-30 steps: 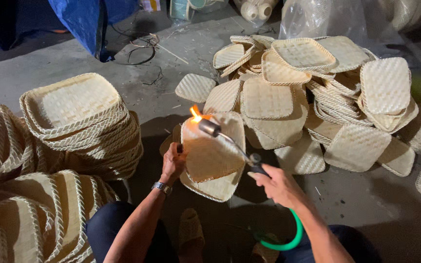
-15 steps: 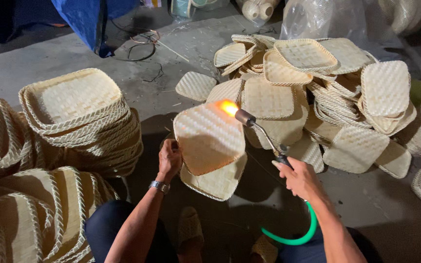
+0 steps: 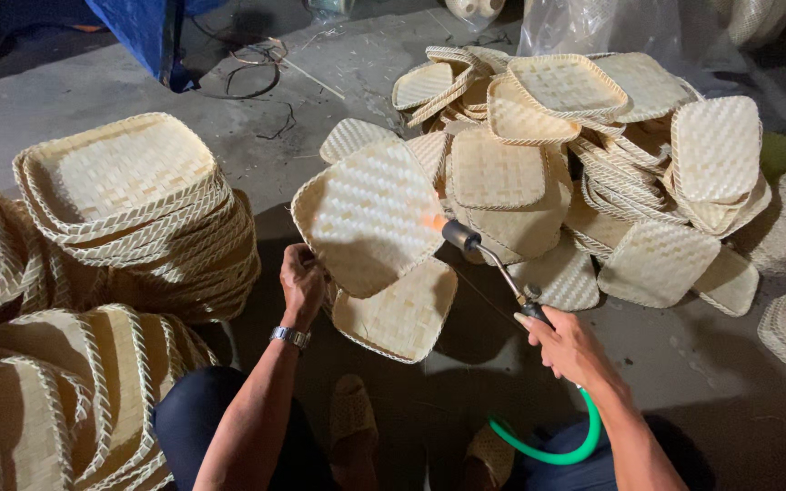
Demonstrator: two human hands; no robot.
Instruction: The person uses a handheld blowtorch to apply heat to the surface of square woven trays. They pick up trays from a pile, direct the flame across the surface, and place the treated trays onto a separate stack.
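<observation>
The left hand (image 3: 302, 282) is clamped on the lower corner of a woven tray (image 3: 373, 214), holding it tilted up off the floor with its underside toward the camera. The right hand (image 3: 564, 344) grips the handle of a torch (image 3: 488, 259) — its nozzle sits just beside the tray's right edge, a small orange flame (image 3: 433, 221) licking the weave. A green hose (image 3: 557, 445) loops back from the handle. A second tray (image 3: 398, 314) lies below the held one; a neat stack (image 3: 138, 209) stands at left, a loose heap (image 3: 593, 155) at right.
</observation>
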